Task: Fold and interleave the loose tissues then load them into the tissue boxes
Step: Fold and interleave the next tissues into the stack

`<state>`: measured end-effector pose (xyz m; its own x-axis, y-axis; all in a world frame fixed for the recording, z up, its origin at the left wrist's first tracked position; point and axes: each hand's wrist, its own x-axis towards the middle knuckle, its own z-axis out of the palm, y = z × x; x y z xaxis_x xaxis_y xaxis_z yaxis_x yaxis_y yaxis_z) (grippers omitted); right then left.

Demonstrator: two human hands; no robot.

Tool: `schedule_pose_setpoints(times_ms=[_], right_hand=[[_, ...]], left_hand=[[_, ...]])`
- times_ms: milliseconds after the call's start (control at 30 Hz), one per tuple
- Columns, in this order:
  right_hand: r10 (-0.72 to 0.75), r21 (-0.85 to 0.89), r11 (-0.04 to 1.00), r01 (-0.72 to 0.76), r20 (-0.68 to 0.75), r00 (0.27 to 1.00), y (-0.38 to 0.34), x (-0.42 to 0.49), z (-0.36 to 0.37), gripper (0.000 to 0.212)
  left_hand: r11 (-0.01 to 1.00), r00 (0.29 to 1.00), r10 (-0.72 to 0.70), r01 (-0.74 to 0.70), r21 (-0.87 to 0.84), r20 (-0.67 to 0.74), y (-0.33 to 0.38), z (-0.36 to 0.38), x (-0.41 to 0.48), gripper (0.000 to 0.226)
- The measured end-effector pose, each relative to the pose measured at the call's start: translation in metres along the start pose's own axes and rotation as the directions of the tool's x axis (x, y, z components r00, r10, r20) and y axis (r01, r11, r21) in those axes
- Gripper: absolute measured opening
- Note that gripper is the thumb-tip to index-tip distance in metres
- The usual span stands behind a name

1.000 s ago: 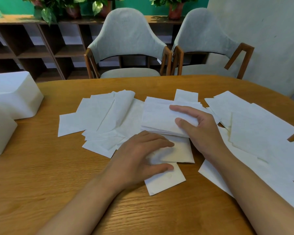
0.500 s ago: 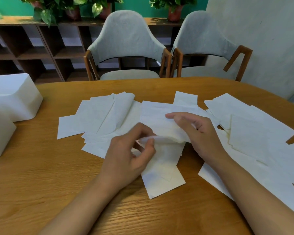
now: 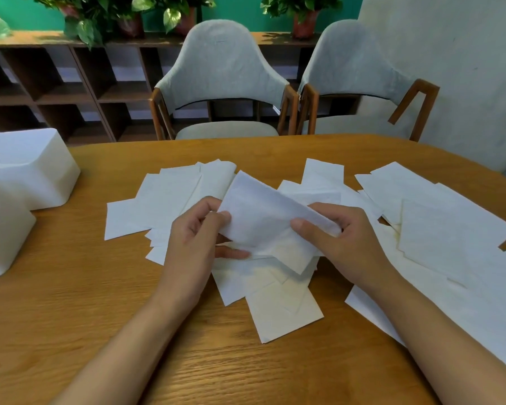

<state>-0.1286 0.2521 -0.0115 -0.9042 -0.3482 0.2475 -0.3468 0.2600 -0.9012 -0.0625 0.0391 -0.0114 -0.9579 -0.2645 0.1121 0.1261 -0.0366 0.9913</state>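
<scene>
A stack of folded white tissues (image 3: pixel 263 217) is lifted a little off the wooden table (image 3: pixel 70 317), tilted up toward me. My left hand (image 3: pixel 196 241) pinches its left end with thumb on top and fingers beneath. My right hand (image 3: pixel 339 238) grips its right end. More loose tissues (image 3: pixel 170 197) lie spread on the table behind and under my hands, a folded one (image 3: pixel 284 314) in front. Two white tissue boxes stand at the left: one further back (image 3: pixel 32 168), one nearer (image 3: pixel 0 226).
A wide spread of flat tissues (image 3: pixel 450 244) covers the table's right side, out to its edge. Two grey upholstered chairs (image 3: pixel 225 83) face the far side of the table. A wooden shelf unit with potted plants (image 3: pixel 70 77) runs along the back wall.
My left hand left the folded tissue it pressed on the table and took the stack's left end. Both hands have raised and tilted the stack.
</scene>
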Motion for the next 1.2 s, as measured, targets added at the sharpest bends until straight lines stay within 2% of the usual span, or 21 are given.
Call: schedule_pose_setpoints(times_ms=[33,100,133,233,367,467,533,667,800,967,1067,1133,1200], right_hand=[[0.007,0.000,1.000,-0.007,-0.003,1.000,0.001,0.000,-0.001,0.019],[0.006,-0.023,1.000,-0.006,0.001,1.000,0.001,-0.001,-0.003,0.019],[-0.003,-0.041,0.999,0.004,0.016,1.000,0.001,-0.002,-0.003,0.017],[-0.029,-0.078,0.996,0.035,0.071,0.997,-0.004,-0.006,0.001,0.013],[-0.040,-0.038,0.998,0.043,0.089,0.995,-0.007,-0.008,0.004,0.016],[-0.090,-0.020,0.995,0.093,0.094,0.991,-0.009,-0.007,0.005,0.040],[-0.067,-0.001,0.998,0.067,0.078,0.995,-0.009,-0.005,0.006,0.058],[-0.072,-0.028,0.997,0.072,0.026,0.997,-0.008,-0.004,0.014,0.076],[-0.073,-0.031,0.997,0.073,0.007,0.997,-0.006,-0.003,0.016,0.077],[-0.059,-0.006,0.998,0.059,-0.004,0.998,-0.005,-0.002,0.017,0.066],[-0.053,-0.010,0.999,0.052,-0.005,0.999,-0.003,-0.002,0.017,0.062],[-0.050,-0.025,0.998,0.050,-0.016,0.999,-0.003,0.000,0.016,0.063],[-0.036,-0.025,0.999,0.035,-0.036,0.999,-0.003,0.002,0.013,0.062]], left_hand=[[0.999,0.999,0.032,-0.033,0.031,0.034,0.000,-0.002,0.000,0.027],[0.993,0.993,0.069,-0.078,0.093,0.098,0.003,-0.007,0.000,0.051],[0.988,0.989,0.075,-0.091,0.125,0.129,0.005,-0.008,-0.001,0.053],[0.983,0.985,0.040,-0.068,0.169,0.169,0.013,-0.008,-0.003,0.025],[0.970,0.996,-0.014,-0.008,0.243,0.091,0.011,-0.007,-0.002,0.013],[0.986,0.999,-0.048,0.049,0.159,-0.011,0.011,-0.008,-0.001,0.016],[0.992,0.996,-0.072,0.077,0.104,-0.054,0.010,-0.005,-0.002,0.019],[0.990,0.992,-0.106,0.112,0.086,-0.070,0.005,0.007,-0.008,0.020],[0.987,0.989,-0.118,0.126,0.097,-0.092,0.000,0.013,-0.010,0.020],[0.984,0.988,-0.121,0.131,0.118,-0.092,-0.004,0.013,-0.010,0.020],[0.971,0.992,-0.012,0.041,0.234,-0.124,-0.008,0.012,-0.010,0.022],[0.928,0.975,0.124,-0.048,0.369,-0.187,-0.011,0.009,-0.007,0.037],[0.920,0.970,0.162,-0.082,0.384,-0.181,-0.009,0.005,-0.003,0.051]])
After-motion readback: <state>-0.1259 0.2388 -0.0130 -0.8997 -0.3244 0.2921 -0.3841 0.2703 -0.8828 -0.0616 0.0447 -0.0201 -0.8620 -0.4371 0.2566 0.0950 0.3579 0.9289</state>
